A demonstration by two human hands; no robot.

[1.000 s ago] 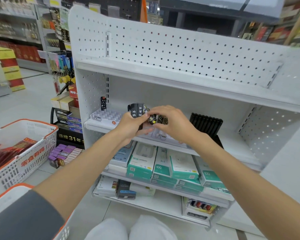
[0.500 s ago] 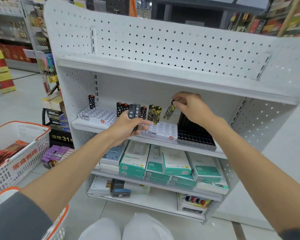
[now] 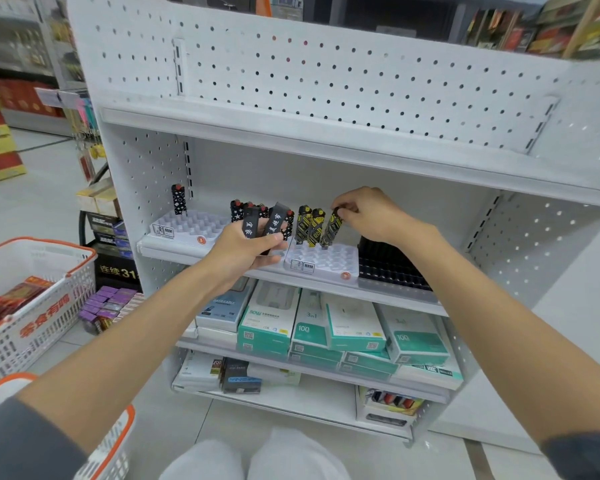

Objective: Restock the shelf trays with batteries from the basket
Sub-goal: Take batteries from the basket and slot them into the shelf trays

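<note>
Batteries are going into the white tray (image 3: 326,263) on the middle shelf (image 3: 378,294), and the step in hand is seating one of them. The right hand (image 3: 368,216) pinches the top of a yellow-and-black battery (image 3: 331,230), which tilts with its foot at the tray's back row, just beside two matching ones standing upright. The left hand (image 3: 243,251) grips two black batteries (image 3: 252,223) with white characters, held up near the shelf's front edge as stock in waiting.

By the look of it, the next move calls for straightening the tilted battery over a free socket and pressing it down until it stands like its neighbours, then taking one from the left hand for the next socket.

Whether the foot has already entered a socket cannot be told. The left hand covers the gap between this tray and the left tray (image 3: 191,226), where a lone battery stands at the back corner, so the rows behind it are only partly seen. It may hold more than two. The basket (image 3: 39,306) is cut off by the picture's left edge, and only red packs show inside.
</note>
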